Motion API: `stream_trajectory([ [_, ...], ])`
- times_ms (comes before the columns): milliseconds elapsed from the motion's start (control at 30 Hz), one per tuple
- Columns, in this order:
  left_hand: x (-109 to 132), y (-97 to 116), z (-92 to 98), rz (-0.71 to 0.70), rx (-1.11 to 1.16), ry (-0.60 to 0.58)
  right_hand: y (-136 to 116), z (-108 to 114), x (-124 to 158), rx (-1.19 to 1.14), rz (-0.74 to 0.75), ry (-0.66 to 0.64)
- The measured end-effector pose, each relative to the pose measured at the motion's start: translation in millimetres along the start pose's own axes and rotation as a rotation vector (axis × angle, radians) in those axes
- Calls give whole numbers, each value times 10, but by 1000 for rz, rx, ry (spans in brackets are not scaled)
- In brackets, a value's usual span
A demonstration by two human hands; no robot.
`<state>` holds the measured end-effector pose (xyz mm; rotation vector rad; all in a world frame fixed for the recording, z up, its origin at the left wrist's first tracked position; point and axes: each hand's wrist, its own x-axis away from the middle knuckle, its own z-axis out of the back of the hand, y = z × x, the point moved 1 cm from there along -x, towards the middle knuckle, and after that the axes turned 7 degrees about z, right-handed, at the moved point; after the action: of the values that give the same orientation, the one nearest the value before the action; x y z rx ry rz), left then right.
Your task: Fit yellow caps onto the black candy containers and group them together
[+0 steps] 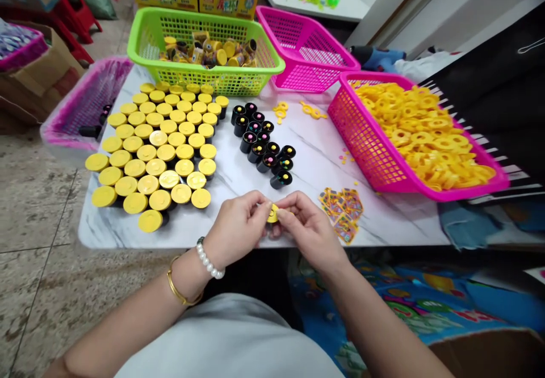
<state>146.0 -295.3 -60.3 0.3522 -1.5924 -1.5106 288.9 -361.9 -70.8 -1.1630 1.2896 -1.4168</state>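
Both hands meet above the table's front edge around a small yellow plastic piece [273,214]. My left hand [243,219], with a pearl bracelet at its wrist, pinches its left side. The fingers of my right hand [310,226] are closed on its right side and cover much of it. Just beyond the hands stand several open black cups [256,152] with small pink and yellow beads inside. To the left, black cups topped with yellow lids [156,167] are set close together in rows. Small printed cards [343,210] lie right of my right hand.
A pink basket [374,176] heaped with yellow plastic pieces [419,134] stands at the right. Behind are a green basket [204,85] of small wrapped cups and another pink basket [298,37]. Loose yellow pieces [313,110] lie mid-table. A lined tub [70,114] sits beyond the left edge.
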Motion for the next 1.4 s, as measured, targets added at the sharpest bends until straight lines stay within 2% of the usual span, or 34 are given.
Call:
stream_trajectory([
  [100,-13,14,-21,20,41,-9,-6,29,-3,-30,-53,-60],
  [267,-122,85,36,172,70,-148,-30,51,-12,-36,-77,-33],
  [333,-111,67,66,158,55,-196,-36,50,-10,-31,-78,-26],
  [367,-87,44,75,105,39,-196,-34,48,-11,-33,-85,-24],
  [433,-21,-23,74,-81,-31,-123,-23,39,-15,-46,-100,-6],
  [533,73,-133,25,-370,-205,98,-3,12,-9,-49,-86,74],
  [600,106,-182,-11,-468,-300,221,3,2,18,-29,-70,119],
  [667,112,-202,-22,-501,-345,279,8,24,60,-69,-84,112],
  [800,85,-187,27,-495,-327,195,35,182,129,-291,-200,-27],
  [900,76,-151,53,-467,-348,149,45,291,97,-329,-255,-94],
  [967,77,-127,43,-443,-387,148,22,289,28,-316,-292,-167],
  [1100,68,-101,-13,-396,-466,129,-78,145,-141,-181,-372,-307],
  [1233,40,-104,-50,-372,-545,152,-133,24,-214,-18,-365,-289],
  [1400,54,-135,-64,-330,-645,134,-124,46,-91,-61,-288,-230],
])
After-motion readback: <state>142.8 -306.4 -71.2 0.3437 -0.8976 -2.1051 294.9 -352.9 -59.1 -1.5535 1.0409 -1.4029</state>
